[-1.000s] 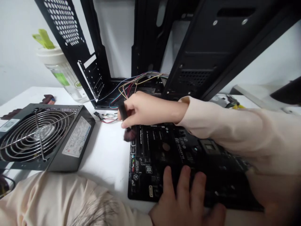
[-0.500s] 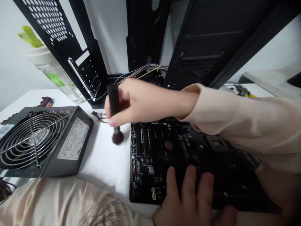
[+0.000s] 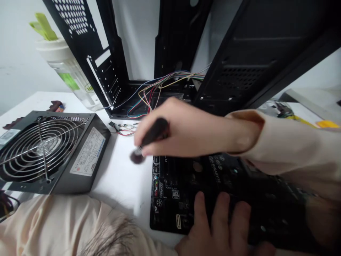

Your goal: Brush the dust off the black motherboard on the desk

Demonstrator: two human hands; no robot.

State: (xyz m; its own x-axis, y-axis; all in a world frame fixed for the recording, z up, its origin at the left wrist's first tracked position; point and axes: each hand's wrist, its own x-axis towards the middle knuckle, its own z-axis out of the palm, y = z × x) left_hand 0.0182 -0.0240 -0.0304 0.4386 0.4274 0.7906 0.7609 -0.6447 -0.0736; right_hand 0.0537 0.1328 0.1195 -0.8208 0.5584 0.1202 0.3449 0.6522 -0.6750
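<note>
My right hand (image 3: 183, 131) is closed round the handle of a short black brush (image 3: 156, 133). The brush is tilted, and its dark bristles, blurred, hang over the white table just left of the motherboard's edge. Below lies the black motherboard (image 3: 183, 199), marked GIGABYTE, partly covered by my right forearm and both hands. Fingers spread, my left hand (image 3: 218, 227) rests on the board's near edge; the lower part of this hand runs out of the frame.
Left stands a power supply (image 3: 90, 153) with a round fan grille. An open black computer case (image 3: 173, 39) with loose coloured wires (image 3: 149, 94) rises behind the hands. A clear bottle (image 3: 71, 71) with a green-tabbed lid leans at back left. Small cables (image 3: 124, 129) lie on the table (image 3: 114, 174).
The brush has gone from nearly upright to a slant, with its bristles still beyond the board's left edge. My left hand stays on the board. The whole view has shifted slightly.
</note>
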